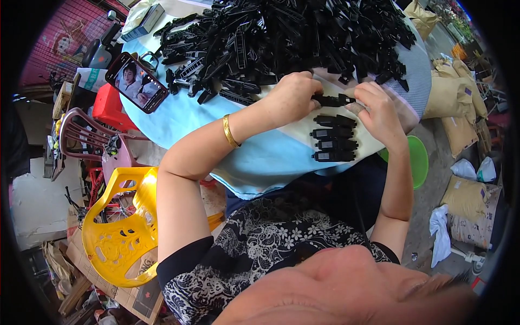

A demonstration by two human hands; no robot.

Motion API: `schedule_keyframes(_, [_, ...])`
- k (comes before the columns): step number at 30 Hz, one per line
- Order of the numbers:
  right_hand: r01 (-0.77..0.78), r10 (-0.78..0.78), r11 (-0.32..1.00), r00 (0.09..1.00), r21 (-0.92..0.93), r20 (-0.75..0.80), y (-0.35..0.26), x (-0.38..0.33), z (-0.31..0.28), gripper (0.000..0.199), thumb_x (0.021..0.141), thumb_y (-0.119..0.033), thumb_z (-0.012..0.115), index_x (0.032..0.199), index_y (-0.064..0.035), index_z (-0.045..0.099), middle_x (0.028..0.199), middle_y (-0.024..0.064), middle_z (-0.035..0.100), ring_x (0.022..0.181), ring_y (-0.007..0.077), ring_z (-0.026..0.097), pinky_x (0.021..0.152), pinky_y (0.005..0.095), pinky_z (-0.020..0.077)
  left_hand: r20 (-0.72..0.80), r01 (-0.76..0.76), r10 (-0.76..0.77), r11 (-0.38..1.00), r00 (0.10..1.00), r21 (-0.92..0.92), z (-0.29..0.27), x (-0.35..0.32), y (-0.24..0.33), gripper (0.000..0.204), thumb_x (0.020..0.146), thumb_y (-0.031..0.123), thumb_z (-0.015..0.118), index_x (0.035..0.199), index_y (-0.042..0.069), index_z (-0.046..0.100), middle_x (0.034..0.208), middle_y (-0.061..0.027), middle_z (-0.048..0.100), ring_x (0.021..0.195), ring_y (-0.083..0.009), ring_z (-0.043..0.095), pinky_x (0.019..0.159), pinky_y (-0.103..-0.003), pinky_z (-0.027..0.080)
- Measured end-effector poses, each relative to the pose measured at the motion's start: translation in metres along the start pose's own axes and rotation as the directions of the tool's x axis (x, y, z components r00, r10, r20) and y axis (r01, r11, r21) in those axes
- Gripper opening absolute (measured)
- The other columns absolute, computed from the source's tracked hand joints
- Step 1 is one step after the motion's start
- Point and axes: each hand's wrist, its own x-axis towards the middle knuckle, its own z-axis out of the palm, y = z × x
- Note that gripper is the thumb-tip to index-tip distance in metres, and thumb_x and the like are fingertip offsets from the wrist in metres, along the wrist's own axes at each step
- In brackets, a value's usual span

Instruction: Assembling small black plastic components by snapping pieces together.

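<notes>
Left hand [294, 96], right hand [381, 112] hold black part [333, 101] — long axis left-to-right.

The light is bright and soft, with small glare on the yellow plastic chair [108, 252]; the hair [447, 287] (at the lower right) is blurred, and straight edges bend toward the dark rim.
</notes>
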Motion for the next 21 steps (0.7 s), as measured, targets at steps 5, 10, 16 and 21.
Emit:
schedule_keyframes(5, [0.044,-0.045,0.998,0.999,-0.045,-0.006,0.007,0.003,0.004,0.014,0.074,-0.004,0.067,0.086,0.001,0.061,0.087,0.0087,0.059,0.086,0.0269,0.053,0.075,0.0354,0.045,-0.009,0.028,-0.027,1.0,1.0,0.015,0.0,0.003,-0.003,0.016,0.071,0.01,0.07,0.084,0.001,0.066,0.085,-0.0138,0.061,0.079,-0.0323,0.062,0.072,-0.038,0.051])
schedule_keyframes(10, [0.116,-0.116,0.993,0.993,0.025,0.008,0.0,0.012,0.017,0.015,0.074,-0.003,0.066,0.088,0.0006,0.064,0.085,0.0078,0.057,0.085,0.0264,0.053,0.075,0.0354,0.0458,0.047,-0.034,0.035,0.999,0.998,-0.022,0.002,0.009,0.0,0.014,0.07,0.011,0.07,0.078,0.001,0.066,0.08,-0.0129,0.061,0.08,-0.0318,0.061,0.071,-0.039,0.051])
schedule_keyframes(16, [0.014,-0.017,0.99,1.0,0.14,0.018,0.009,0.007,0.021,0.023,0.068,0.005,0.059,0.09,0.0007,0.066,0.087,0.0101,0.06,0.083,0.0278,0.058,0.072,0.0341,0.0482,0.042,-0.058,0.055,0.994,0.998,0.088,0.003,0.005,-0.002,0.013,0.071,0.011,0.067,0.08,0.002,0.065,0.082,-0.0134,0.061,0.083,-0.0328,0.061,0.075,-0.04,0.05])
schedule_keyframes(21, [-0.232,0.167,0.951,0.941,-0.204,-0.294,0.069,-0.007,-0.015,0.031,0.078,0.001,0.049,0.105,-0.005,0.065,0.096,0.0144,0.062,0.087,0.0343,0.061,0.076,0.0383,0.0491,0.111,-0.13,0.127,0.991,0.986,0.019,0.007,0.001,0.002,0.018,0.074,0.017,0.068,0.084,0.003,0.065,0.09,-0.0148,0.064,0.089,-0.0341,0.062,0.079,-0.042,0.05])
